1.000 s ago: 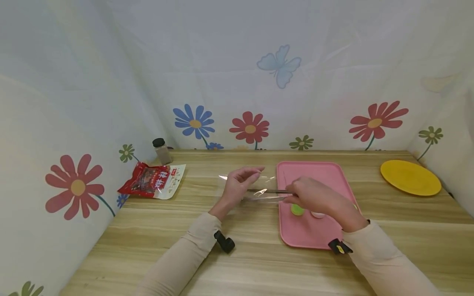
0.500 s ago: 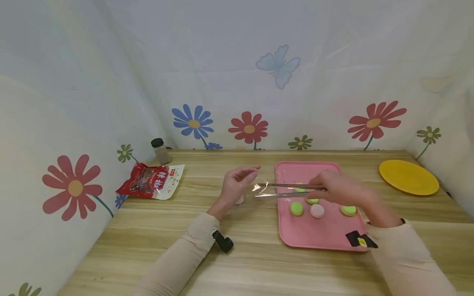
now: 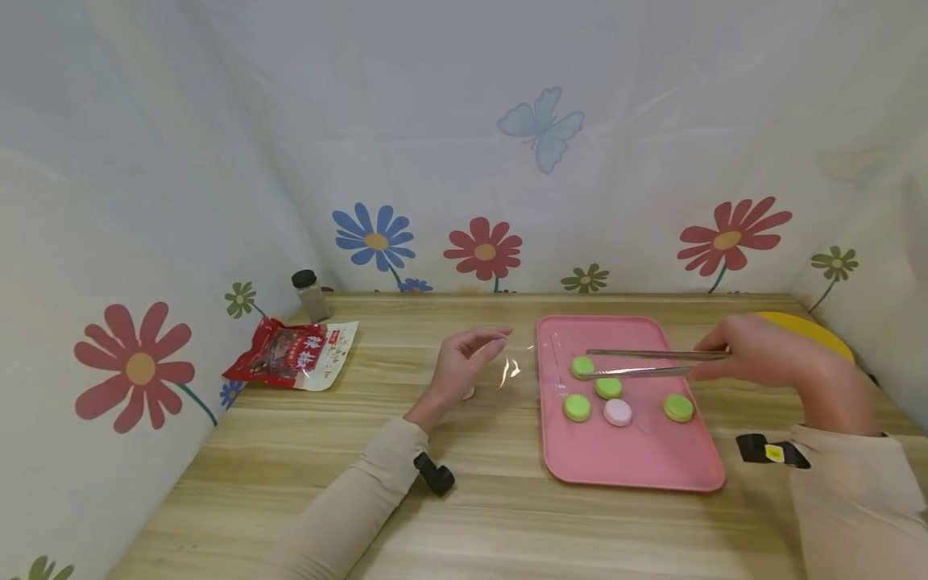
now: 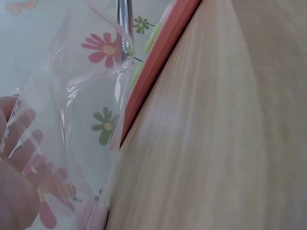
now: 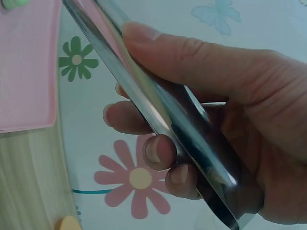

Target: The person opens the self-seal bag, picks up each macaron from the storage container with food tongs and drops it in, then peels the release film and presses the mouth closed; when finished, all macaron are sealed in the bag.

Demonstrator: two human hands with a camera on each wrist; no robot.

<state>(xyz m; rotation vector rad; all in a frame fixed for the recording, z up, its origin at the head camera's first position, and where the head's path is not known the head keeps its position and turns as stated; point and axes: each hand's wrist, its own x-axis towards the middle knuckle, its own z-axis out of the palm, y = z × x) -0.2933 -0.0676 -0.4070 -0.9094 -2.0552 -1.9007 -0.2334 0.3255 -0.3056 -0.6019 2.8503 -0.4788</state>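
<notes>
My left hand (image 3: 458, 366) holds a clear plastic bag (image 3: 513, 372) left of the pink tray (image 3: 652, 459); through the film in the left wrist view, its fingers (image 4: 24, 129) show. A pinkish piece (image 4: 92, 215) lies low in the bag, partly hidden by the hand in the head view. My right hand (image 3: 772, 358) grips metal tongs (image 5: 192, 129), thumb on one arm and fingers round the other. The tongs' arms stand apart, pointing left over the tray, tips by a green macaron (image 3: 583, 367). Several green macarons (image 3: 577, 408) and a pink macaron (image 3: 618, 412) sit on the tray.
A yellow plate (image 3: 805, 332) lies at the back right, partly behind the right hand. At the back left are a red and white food packet (image 3: 293, 354) and a small black-lidded jar (image 3: 312, 296). A flower-printed curtain (image 3: 435, 145) stands behind the wooden table (image 3: 478, 515).
My right hand has drawn the tongs rightward out of the bag and over the tray, uncovering the macarons. My left hand has stayed nearly still with the bag.
</notes>
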